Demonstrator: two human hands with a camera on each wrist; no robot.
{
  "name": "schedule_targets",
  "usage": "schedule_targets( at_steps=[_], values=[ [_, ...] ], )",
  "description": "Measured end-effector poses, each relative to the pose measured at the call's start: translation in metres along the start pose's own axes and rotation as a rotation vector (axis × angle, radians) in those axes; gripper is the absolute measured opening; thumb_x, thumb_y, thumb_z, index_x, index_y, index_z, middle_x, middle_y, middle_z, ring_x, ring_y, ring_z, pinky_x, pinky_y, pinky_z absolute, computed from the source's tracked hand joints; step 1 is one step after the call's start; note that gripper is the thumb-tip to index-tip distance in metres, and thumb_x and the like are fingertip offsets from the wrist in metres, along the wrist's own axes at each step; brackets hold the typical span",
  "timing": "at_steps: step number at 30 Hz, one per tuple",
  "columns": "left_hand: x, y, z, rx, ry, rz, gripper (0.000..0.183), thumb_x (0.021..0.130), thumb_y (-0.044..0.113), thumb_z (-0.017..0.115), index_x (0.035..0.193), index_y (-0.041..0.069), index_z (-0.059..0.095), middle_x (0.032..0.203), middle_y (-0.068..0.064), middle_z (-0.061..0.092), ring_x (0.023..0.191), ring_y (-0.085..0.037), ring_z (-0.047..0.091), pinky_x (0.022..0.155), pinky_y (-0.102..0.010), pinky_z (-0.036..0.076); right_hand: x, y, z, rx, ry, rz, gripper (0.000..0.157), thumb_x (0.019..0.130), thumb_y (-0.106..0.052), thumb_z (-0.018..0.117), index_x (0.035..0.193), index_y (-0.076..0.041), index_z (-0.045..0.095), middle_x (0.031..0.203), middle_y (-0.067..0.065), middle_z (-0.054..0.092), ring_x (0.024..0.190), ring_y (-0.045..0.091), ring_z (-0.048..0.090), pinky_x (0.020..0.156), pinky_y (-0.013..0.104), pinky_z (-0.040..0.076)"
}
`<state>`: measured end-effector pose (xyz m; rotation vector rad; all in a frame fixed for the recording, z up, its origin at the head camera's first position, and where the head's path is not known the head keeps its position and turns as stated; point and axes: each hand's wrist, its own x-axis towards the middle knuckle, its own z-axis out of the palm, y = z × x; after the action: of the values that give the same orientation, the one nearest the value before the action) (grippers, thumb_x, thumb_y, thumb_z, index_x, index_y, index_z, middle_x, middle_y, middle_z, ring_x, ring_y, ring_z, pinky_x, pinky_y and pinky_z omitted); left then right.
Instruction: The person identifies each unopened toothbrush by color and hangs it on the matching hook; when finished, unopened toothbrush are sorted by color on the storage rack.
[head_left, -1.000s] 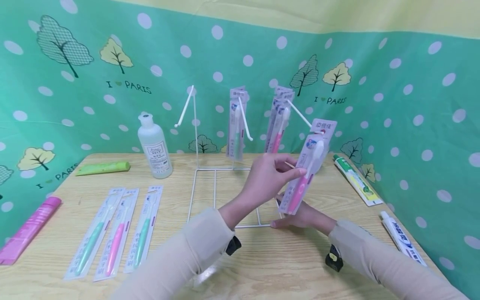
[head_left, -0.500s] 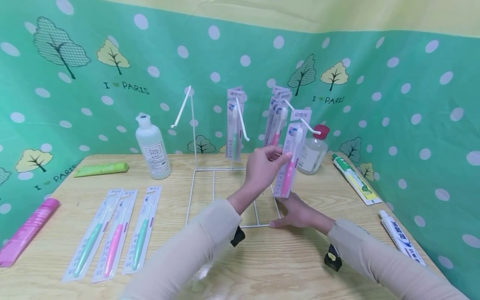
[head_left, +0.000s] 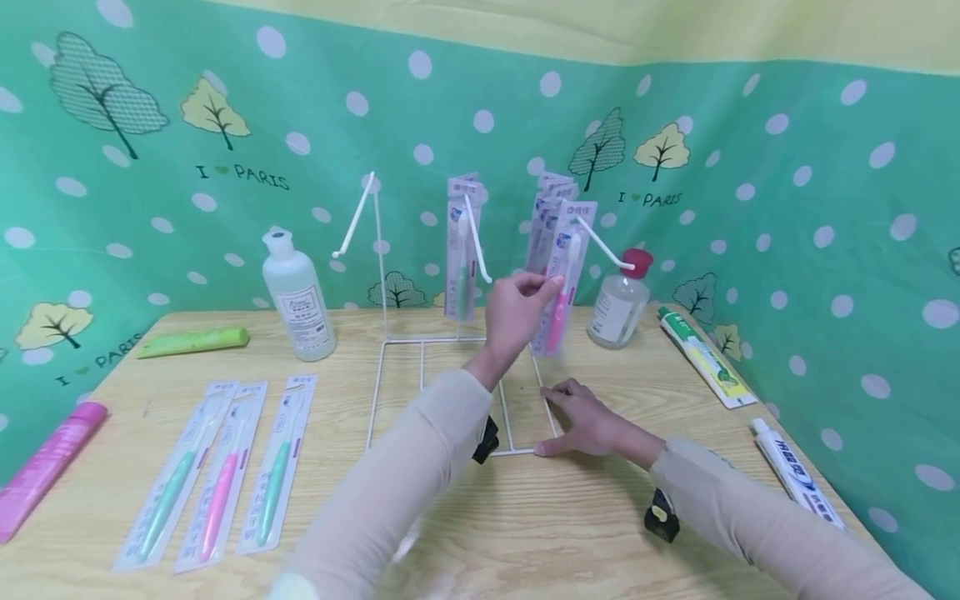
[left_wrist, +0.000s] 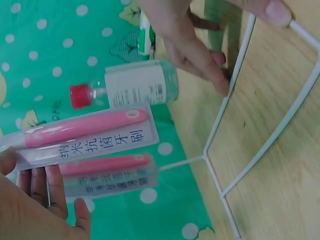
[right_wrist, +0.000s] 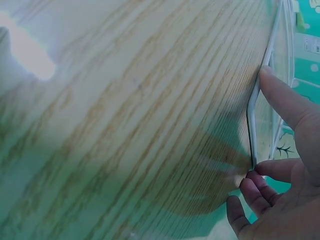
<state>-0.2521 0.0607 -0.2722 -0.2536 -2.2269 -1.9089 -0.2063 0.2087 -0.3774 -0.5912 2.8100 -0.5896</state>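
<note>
My left hand (head_left: 517,317) pinches a packaged pink toothbrush (head_left: 558,308) between thumb and fingers. The card's top is on the right prong of a white wire rack (head_left: 384,392). In the left wrist view, another pink toothbrush pack (left_wrist: 107,175) hangs behind the held toothbrush (left_wrist: 85,131). More packs (head_left: 546,208) hang further back on that prong. A green toothbrush pack (head_left: 457,250) hangs on the middle prong; the left prong (head_left: 354,217) is bare. At the rack's front right base corner, my right hand (head_left: 588,421) holds the wire, thumb on the front bar, fingertips at the side bar.
Three packaged toothbrushes (head_left: 277,467) lie at left on the wooden table (head_left: 585,533). A white bottle (head_left: 300,296) and a red-capped bottle (head_left: 618,308) stand behind. Tubes lie at both sides: green (head_left: 195,342), pink (head_left: 48,467), green-yellow (head_left: 705,358) and white (head_left: 798,475).
My left hand has moved the pink toothbrush pack back and leftward along the right prong, from its tip inward. The red-capped bottle has come into sight. My right hand stays at the base corner.
</note>
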Motion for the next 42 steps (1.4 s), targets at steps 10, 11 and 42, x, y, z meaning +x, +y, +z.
schedule_targets(
  at_steps=[10,11,42],
  values=[
    [0.014,-0.003,-0.003,0.010,0.051,-0.021,0.031,0.083,0.035,0.065,0.097,0.008,0.069,0.084,-0.002,0.067,0.074,-0.014,0.062,0.063,-0.024,0.050,0.000,-0.002,0.000,0.035,-0.003,0.013,0.097,0.066,-0.049,0.076,0.138,0.000,0.033,0.130,0.016,0.036,0.119,0.031,0.036,0.101,0.045,0.031],
    [0.015,-0.003,-0.003,0.014,0.056,-0.030,0.031,0.083,0.035,0.065,0.097,0.009,0.069,0.084,-0.002,0.067,0.074,-0.014,0.062,0.063,-0.024,0.050,0.000,-0.002,0.000,0.038,-0.005,0.015,0.097,0.066,-0.049,0.076,0.138,0.000,0.033,0.130,0.016,0.036,0.119,0.031,0.036,0.101,0.045,0.031],
    [0.020,-0.006,-0.007,0.180,0.053,-0.090,0.025,0.080,0.031,0.069,0.098,0.014,0.070,0.089,-0.001,0.069,0.077,-0.012,0.063,0.069,-0.028,0.050,-0.001,-0.003,-0.001,0.002,-0.007,0.040,0.097,0.065,-0.051,0.075,0.139,-0.004,0.034,0.131,0.012,0.036,0.120,0.027,0.036,0.100,0.042,0.033]
  ],
)
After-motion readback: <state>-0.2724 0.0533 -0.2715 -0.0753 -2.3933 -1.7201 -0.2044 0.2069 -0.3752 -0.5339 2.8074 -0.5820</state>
